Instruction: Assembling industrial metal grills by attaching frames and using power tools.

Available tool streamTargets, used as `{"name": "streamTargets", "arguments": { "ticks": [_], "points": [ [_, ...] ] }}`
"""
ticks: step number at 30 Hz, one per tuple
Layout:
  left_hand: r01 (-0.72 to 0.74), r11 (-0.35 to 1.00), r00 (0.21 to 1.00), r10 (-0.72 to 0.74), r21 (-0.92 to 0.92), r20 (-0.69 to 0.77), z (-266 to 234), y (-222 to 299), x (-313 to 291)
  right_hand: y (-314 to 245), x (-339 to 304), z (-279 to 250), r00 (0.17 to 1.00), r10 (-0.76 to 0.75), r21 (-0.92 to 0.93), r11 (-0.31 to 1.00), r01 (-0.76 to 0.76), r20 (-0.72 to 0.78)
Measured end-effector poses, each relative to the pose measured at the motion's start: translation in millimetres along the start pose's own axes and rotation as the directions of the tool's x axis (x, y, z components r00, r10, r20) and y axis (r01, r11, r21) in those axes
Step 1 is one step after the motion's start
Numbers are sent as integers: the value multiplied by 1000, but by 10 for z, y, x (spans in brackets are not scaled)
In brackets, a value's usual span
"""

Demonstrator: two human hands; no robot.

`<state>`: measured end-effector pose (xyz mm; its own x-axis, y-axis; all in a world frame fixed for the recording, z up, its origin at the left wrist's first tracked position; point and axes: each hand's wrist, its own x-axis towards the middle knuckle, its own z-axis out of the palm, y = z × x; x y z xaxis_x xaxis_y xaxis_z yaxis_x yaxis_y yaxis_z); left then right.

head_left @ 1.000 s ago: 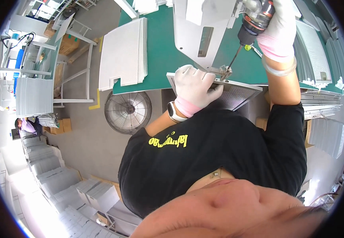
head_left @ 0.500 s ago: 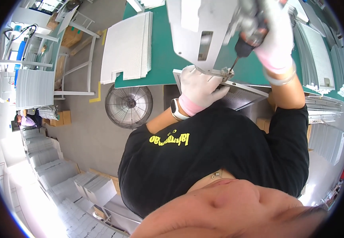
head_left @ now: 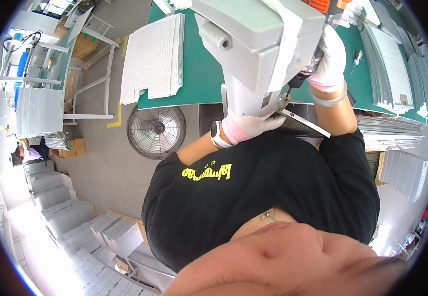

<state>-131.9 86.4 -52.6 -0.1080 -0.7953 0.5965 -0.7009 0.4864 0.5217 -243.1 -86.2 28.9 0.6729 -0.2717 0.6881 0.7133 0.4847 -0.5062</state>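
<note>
My right hand (head_left: 332,59), in a white glove with a pink cuff, grips a power screwdriver (head_left: 303,76). Its thin bit points down at a small metal bracket (head_left: 284,101) by the corner of a dark mesh panel with a pale frame (head_left: 305,121). At that corner my gloved left hand (head_left: 246,129) holds the panel, thumb along its edge; most of its fingers are hidden. Above, a large grey housing (head_left: 253,49) with a white strap (head_left: 285,44) blocks part of the work from sight.
A stack of white mesh sheets (head_left: 155,54) lies on the green tabletop (head_left: 199,84) at left. A hand screwdriver (head_left: 357,58) and more stacked panels (head_left: 384,64) are at right. An orange tray (head_left: 320,5) sits behind. On the floor stands a round fan (head_left: 156,132).
The grey housing has turned and come nearer, now covering much of the left hand. My right hand and the power screwdriver have shifted slightly left and down, the tool partly behind the housing.
</note>
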Motion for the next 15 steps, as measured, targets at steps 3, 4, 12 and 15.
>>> {"name": "streamTargets", "arguments": {
  "ticks": [3,4,12,15],
  "points": [
    [22,1000,999,-22,-11,27,-15,-31,-21,-22,-72,-48,995,95,179,979,-98,23],
    [43,998,998,-42,-36,39,-6,-45,-29,-14,-65,-47,997,64,197,978,-71,43],
    [-52,966,995,72,254,-71,-156,-118,162,-463,443,439,846,-323,-399,905,146,-423],
    [-63,930,996,84,363,-41,-182,-153,242,-878,796,613,695,-532,-686,724,77,-483]
  ]
}}
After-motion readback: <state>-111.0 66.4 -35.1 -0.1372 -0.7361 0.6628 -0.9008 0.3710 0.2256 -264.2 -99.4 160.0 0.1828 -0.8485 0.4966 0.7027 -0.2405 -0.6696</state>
